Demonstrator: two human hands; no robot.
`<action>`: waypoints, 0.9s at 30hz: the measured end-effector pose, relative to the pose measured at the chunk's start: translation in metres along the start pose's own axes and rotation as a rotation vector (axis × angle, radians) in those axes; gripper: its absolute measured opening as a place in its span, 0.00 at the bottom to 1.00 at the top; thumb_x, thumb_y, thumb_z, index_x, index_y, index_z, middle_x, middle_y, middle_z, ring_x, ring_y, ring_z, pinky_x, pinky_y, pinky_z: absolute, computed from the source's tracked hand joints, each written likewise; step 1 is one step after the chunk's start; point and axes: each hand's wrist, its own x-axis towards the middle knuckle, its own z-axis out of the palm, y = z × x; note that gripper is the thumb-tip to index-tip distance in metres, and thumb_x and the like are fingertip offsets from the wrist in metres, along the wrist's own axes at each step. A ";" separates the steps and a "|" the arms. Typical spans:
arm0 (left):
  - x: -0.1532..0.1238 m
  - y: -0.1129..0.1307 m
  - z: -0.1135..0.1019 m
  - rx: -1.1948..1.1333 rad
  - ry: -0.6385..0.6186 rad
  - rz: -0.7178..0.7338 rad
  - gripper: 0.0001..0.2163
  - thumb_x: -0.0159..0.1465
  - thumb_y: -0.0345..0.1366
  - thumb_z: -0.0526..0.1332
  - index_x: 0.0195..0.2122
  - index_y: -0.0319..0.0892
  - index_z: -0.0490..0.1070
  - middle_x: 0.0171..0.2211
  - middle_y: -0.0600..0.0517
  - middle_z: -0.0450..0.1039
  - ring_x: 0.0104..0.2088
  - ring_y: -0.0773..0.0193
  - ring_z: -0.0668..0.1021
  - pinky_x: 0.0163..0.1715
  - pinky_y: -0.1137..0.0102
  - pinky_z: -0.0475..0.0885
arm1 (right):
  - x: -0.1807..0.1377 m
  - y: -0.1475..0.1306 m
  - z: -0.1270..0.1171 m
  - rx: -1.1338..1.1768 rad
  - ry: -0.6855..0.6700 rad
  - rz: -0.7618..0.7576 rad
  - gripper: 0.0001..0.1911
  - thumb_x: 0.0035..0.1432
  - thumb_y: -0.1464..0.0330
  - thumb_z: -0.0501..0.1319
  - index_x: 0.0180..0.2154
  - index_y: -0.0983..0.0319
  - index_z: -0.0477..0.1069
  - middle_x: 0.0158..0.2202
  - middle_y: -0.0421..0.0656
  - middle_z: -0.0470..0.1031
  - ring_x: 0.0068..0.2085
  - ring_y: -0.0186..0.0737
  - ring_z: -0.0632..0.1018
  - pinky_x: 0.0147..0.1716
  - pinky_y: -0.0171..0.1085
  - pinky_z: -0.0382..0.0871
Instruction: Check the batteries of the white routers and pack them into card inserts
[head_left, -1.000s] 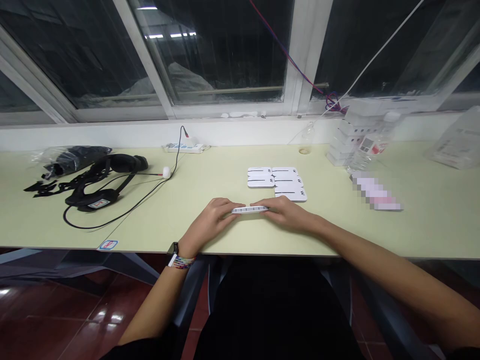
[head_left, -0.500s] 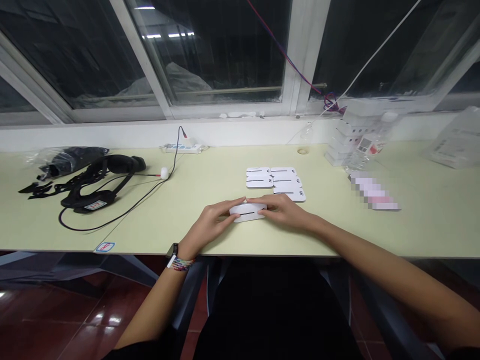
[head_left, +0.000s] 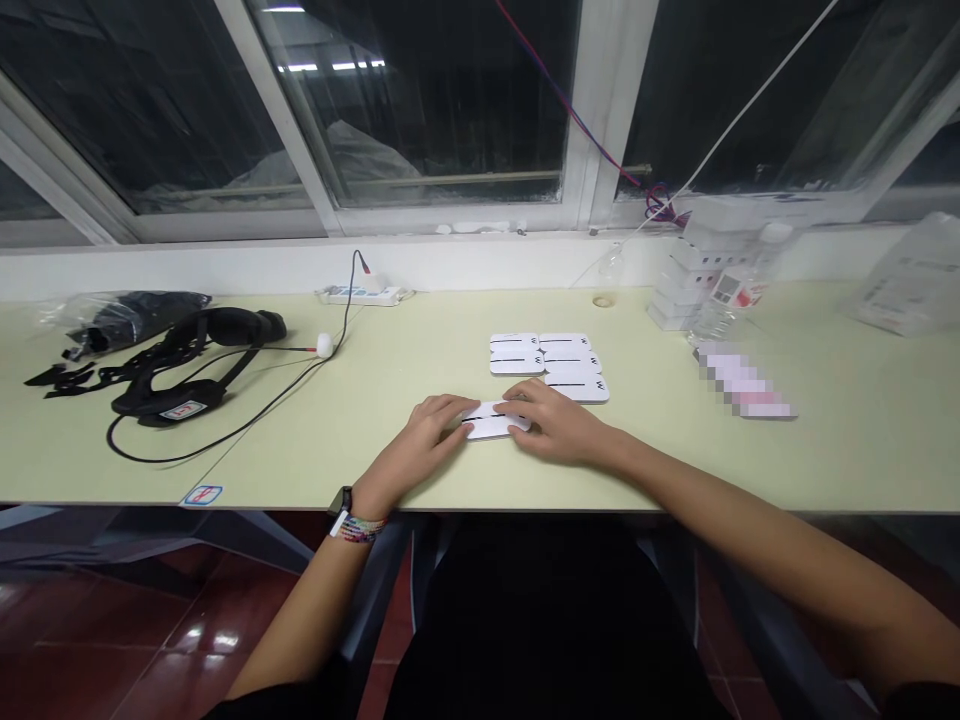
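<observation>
A flat white card (head_left: 496, 425) with rounded corners and a black line across it lies on the table in front of me. My left hand (head_left: 421, 440) pinches its left end between thumb and fingers. At its right end, my right hand (head_left: 553, 422) grips it the same way, fingers along the far edge and thumb at the near side. Just beyond my hands lie several similar white cards (head_left: 566, 352), set close together, each with a black line and a mark like a W. My right fingertips are close to the nearest of them.
A black headset (head_left: 180, 380) with a cable lies at the left beside a plastic bag (head_left: 142, 315). A power strip (head_left: 364, 296) stands by the wall. To the right are white boxes (head_left: 679, 285), a clear bottle (head_left: 731, 290) and a blurred-out phone-shaped object (head_left: 746, 382).
The white card has gone from tilted up, its face toward me, to lying flatter on the table. My right fingers have shifted over its far edge. The view has moved slightly.
</observation>
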 end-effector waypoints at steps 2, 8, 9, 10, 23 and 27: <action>0.000 -0.001 0.001 0.002 0.011 0.002 0.17 0.81 0.42 0.56 0.67 0.50 0.73 0.63 0.47 0.77 0.66 0.48 0.74 0.68 0.50 0.68 | 0.003 0.001 0.004 0.018 -0.002 0.003 0.21 0.69 0.66 0.67 0.62 0.55 0.79 0.59 0.51 0.78 0.60 0.55 0.77 0.59 0.57 0.78; -0.002 -0.004 0.004 -0.017 0.065 -0.087 0.19 0.82 0.43 0.51 0.70 0.48 0.67 0.65 0.44 0.74 0.68 0.48 0.73 0.69 0.49 0.68 | 0.024 0.014 0.001 0.097 -0.084 -0.025 0.23 0.64 0.69 0.69 0.60 0.55 0.79 0.57 0.48 0.81 0.61 0.52 0.78 0.62 0.55 0.74; -0.003 -0.005 0.004 -0.025 0.067 -0.102 0.20 0.82 0.44 0.51 0.71 0.48 0.65 0.66 0.43 0.73 0.68 0.48 0.73 0.69 0.48 0.67 | 0.031 0.023 -0.003 0.097 -0.082 -0.028 0.23 0.63 0.70 0.69 0.59 0.56 0.80 0.58 0.48 0.81 0.61 0.52 0.78 0.63 0.55 0.73; -0.003 -0.006 0.005 -0.029 0.066 -0.110 0.21 0.82 0.44 0.51 0.72 0.48 0.64 0.67 0.42 0.72 0.68 0.47 0.73 0.70 0.47 0.67 | 0.039 0.034 -0.008 0.090 -0.075 -0.014 0.23 0.63 0.69 0.69 0.59 0.56 0.79 0.59 0.49 0.81 0.62 0.53 0.77 0.64 0.55 0.72; -0.001 -0.002 0.008 0.064 0.013 -0.074 0.23 0.79 0.42 0.57 0.73 0.51 0.65 0.66 0.45 0.73 0.66 0.44 0.72 0.68 0.46 0.67 | 0.144 0.171 -0.046 0.053 -0.122 0.473 0.23 0.61 0.68 0.69 0.57 0.61 0.82 0.64 0.53 0.80 0.62 0.55 0.79 0.65 0.51 0.73; 0.013 -0.001 0.010 0.092 -0.041 -0.065 0.23 0.77 0.42 0.58 0.72 0.50 0.65 0.67 0.44 0.71 0.66 0.41 0.72 0.67 0.43 0.66 | 0.149 0.174 -0.046 0.106 -0.156 0.457 0.21 0.62 0.68 0.69 0.56 0.60 0.84 0.64 0.51 0.81 0.62 0.54 0.80 0.67 0.51 0.71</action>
